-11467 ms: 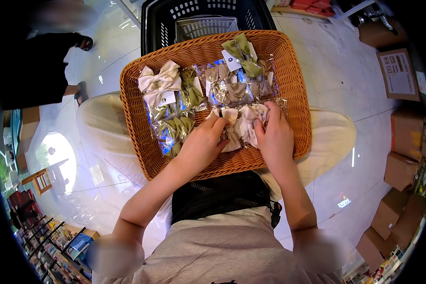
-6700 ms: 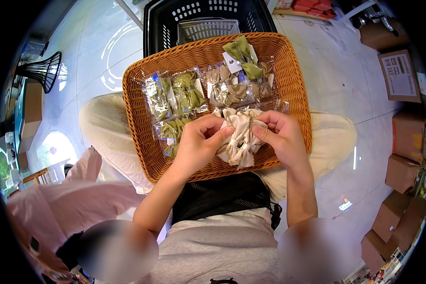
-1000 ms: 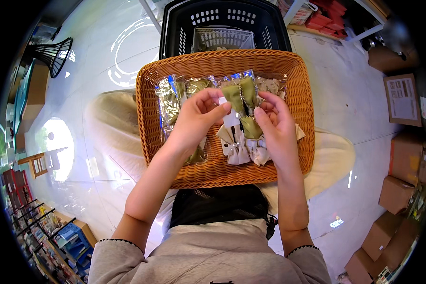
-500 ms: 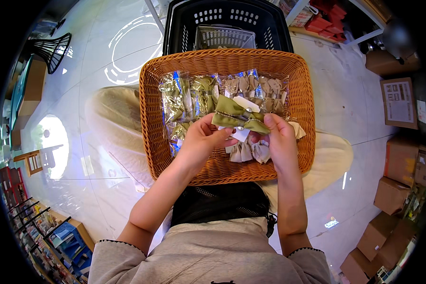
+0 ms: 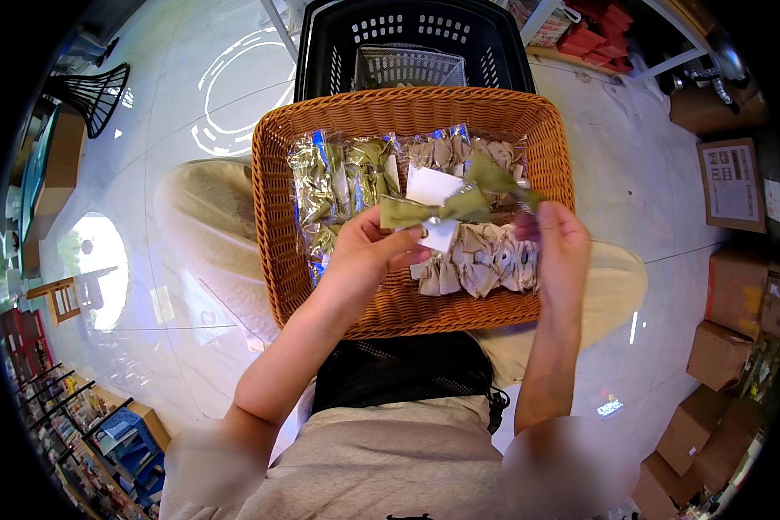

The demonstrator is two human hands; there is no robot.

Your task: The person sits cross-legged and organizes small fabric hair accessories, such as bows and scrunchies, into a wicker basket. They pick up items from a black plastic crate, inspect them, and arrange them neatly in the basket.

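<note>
I have the left hand (image 5: 364, 251) pinching a green bow (image 5: 403, 212) and a white card (image 5: 433, 185) above the middle of the wicker basket (image 5: 273, 199). The right hand (image 5: 565, 251), toward the basket's right edge, grips the end of a blurred green fabric piece (image 5: 496, 176); I can't make out whether it joins the bow. Pale bows (image 5: 484, 260) lie toward the near right corner, partly hidden by the right hand. Glare obscures the packed bows (image 5: 318, 178) by the left edge.

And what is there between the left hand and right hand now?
In the head view, green bow fabric, a white card and pale bows show between the left hand and right hand.
</note>
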